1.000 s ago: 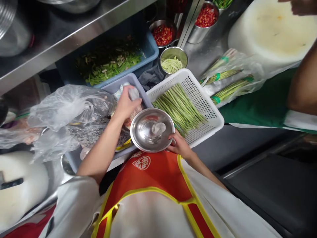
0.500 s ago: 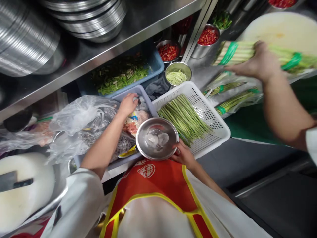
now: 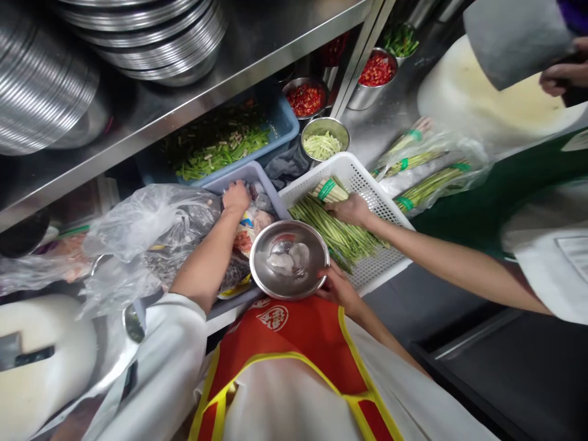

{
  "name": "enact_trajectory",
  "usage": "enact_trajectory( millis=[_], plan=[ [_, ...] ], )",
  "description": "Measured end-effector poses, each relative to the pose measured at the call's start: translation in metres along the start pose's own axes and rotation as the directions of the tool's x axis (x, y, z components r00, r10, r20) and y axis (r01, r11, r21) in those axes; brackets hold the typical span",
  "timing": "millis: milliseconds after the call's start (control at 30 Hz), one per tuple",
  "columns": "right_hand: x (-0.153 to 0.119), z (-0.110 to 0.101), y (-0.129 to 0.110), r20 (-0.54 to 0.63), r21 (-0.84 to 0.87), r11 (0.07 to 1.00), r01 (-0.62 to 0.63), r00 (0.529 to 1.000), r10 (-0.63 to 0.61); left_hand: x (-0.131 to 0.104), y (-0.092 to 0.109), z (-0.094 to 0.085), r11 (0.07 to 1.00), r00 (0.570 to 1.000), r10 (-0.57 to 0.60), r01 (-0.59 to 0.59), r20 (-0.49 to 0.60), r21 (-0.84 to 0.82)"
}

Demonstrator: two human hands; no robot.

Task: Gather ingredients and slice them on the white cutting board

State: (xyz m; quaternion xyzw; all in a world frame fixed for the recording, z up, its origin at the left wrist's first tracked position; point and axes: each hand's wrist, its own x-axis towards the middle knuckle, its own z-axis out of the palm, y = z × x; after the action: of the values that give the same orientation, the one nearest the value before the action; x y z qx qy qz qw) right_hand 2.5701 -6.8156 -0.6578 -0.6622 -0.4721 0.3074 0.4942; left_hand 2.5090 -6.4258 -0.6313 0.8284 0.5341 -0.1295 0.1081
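Observation:
A round steel bowl (image 3: 265, 286) with a few pale, translucent lumps (image 3: 289, 260) in it is held level in front of my apron. My right hand (image 3: 337, 285) grips its right rim. My left hand (image 3: 237, 197) reaches into the far part of a lavender bin (image 3: 271, 191), fingers curled down among bagged food and grey-white pieces (image 3: 263, 202). Whatever those fingers hold is hidden. Beside the bowl, a white perforated basket (image 3: 390, 214) holds long green stalks (image 3: 340, 229). A co-worker's hand (image 3: 351, 210) grips a green-taped bundle of stalks (image 3: 329, 190) over them.
At upper right, a co-worker's other hand (image 3: 567, 70) holds a cleaver (image 3: 519, 40) above a round chopping board (image 3: 441, 92). Another board (image 3: 50, 343) with a knife lies at left. A steel shelf (image 3: 257, 67) with stacked plates overhangs the bins. Clear plastic bags (image 3: 151, 214) cover the bin's left side.
The co-worker's hand has brought the taped bundle from the right-hand board into the white basket. A cleaver has come into view. My left hand has shifted slightly left; the bowl stays nearly still.

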Motion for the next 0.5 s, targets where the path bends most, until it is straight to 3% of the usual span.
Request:
enact_trajectory(
  millis=[133,200,300,367,433,500],
  plan=[
    [0.000,0.001,0.000,0.009,0.006,1.000,-0.010,1.000,0.010,0.011,-0.018,-0.002,0.986,0.998,-0.051,0.058,0.048,-0.153],
    [0.000,0.001,-0.001,-0.004,0.012,1.000,0.010,1.000,-0.010,0.012,-0.025,0.001,0.936,0.996,-0.060,0.076,0.059,-0.343],
    [0.000,0.002,-0.003,-0.014,0.000,0.999,0.037,0.999,-0.037,0.009,-0.031,0.007,0.746,0.990,-0.111,0.140,0.085,-0.652],
    [0.001,0.002,-0.004,0.003,-0.018,0.999,0.036,0.999,-0.036,0.004,-0.029,0.007,0.664,0.986,-0.139,0.162,0.092,-0.730],
    [0.001,0.002,-0.004,0.016,-0.029,0.999,0.032,0.999,-0.032,-0.004,-0.025,0.000,0.549,0.989,-0.133,0.131,0.068,-0.826],
    [0.001,0.002,-0.005,0.022,-0.028,0.999,0.025,0.999,-0.025,-0.018,-0.022,-0.014,0.361,0.997,-0.073,0.036,0.010,-0.932]
  ],
)
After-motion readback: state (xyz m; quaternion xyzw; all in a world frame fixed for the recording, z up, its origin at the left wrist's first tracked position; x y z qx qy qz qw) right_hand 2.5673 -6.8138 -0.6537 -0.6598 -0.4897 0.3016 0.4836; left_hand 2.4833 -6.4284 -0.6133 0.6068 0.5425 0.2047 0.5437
